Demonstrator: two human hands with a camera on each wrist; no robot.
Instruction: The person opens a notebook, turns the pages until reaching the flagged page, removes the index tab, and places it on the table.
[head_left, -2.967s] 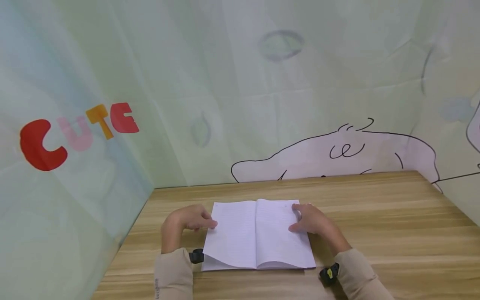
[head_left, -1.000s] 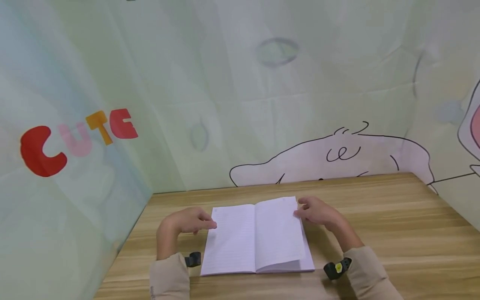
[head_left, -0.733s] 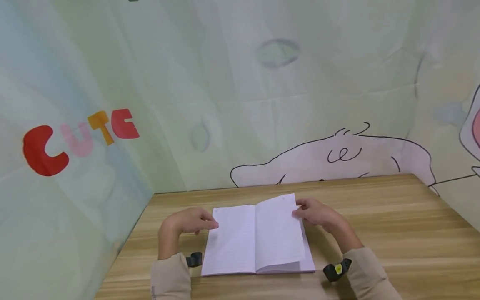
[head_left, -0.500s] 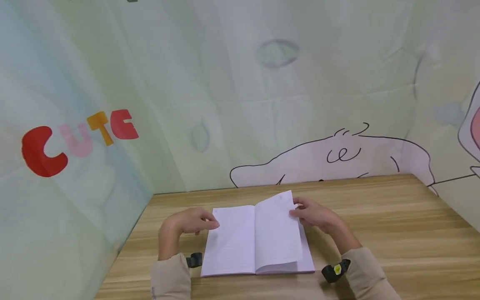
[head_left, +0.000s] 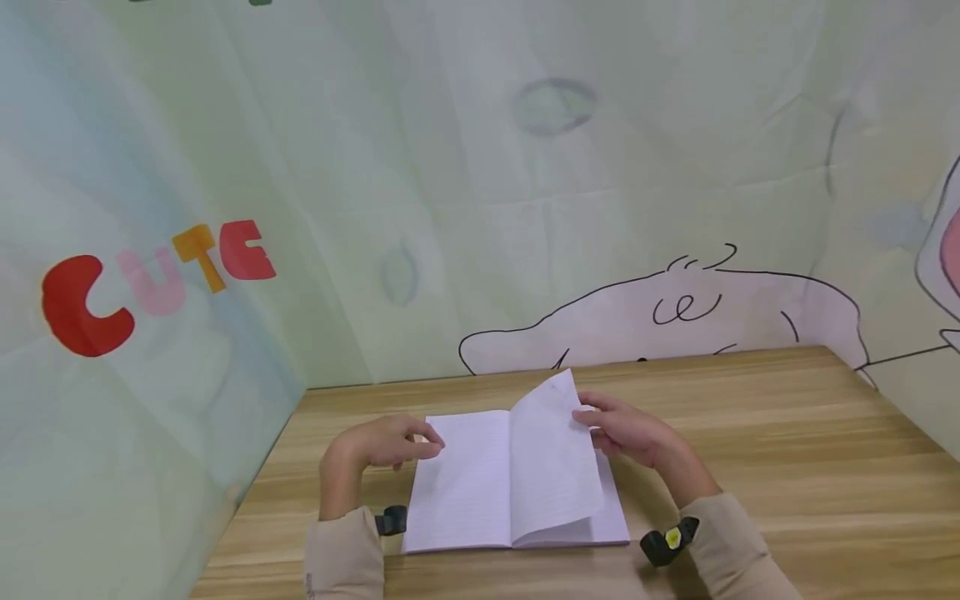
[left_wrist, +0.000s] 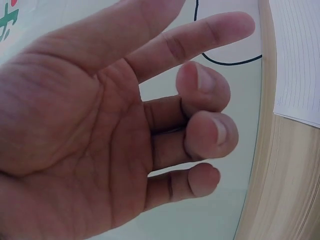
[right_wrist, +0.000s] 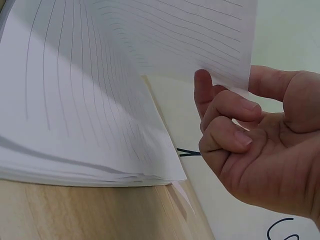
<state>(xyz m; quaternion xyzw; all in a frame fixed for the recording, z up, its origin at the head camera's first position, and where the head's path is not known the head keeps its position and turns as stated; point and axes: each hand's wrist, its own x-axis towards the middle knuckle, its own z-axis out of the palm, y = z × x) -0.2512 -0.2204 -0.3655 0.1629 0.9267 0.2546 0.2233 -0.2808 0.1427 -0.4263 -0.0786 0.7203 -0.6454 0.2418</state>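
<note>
An open lined notebook [head_left: 463, 492] lies on the wooden table, its left side flat. My right hand [head_left: 632, 429] pinches the outer edge of a right-hand page [head_left: 553, 467] between thumb and fingers. That page curves upward from the spine, with more pages beneath it on the table. In the right wrist view the thumb and fingers grip the raised sheet [right_wrist: 200, 30], and the other fingers are curled toward the palm. My left hand [head_left: 384, 442] is at the notebook's left edge, fingers loosely bent. The left wrist view shows nothing in its palm [left_wrist: 85, 115].
The wooden table [head_left: 787, 467] extends on both sides of the notebook. A pale printed curtain [head_left: 420, 183] hangs behind and at the left, with coloured letters and a drawn animal. Each wrist wears a dark strapped device [head_left: 667, 543].
My right hand has taken the right-hand page and raised its outer edge, moving slightly left with it. The page curves up more steeply now. My left hand stays nearly in place.
</note>
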